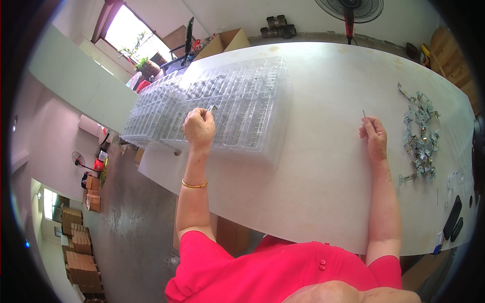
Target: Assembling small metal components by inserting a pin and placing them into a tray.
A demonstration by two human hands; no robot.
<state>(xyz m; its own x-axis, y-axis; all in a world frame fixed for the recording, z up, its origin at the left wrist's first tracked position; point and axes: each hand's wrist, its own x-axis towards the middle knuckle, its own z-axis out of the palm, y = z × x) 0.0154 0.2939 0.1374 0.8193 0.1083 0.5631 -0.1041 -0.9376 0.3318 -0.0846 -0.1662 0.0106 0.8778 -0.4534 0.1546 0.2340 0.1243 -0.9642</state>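
Metal part (212,108) | clear compartmented trays (282,96) holding small pieces (207,87) | left hand (200,124) pinching part | right hand (375,135) pinching thin rod (364,114)

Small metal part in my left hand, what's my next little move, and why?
Perhaps lower the small metal part into the clear tray: your left hand pinches it over the tray, where other metallic pieces show. How high is hard to tell. Your right hand, holding a thin rod, is off to the side.
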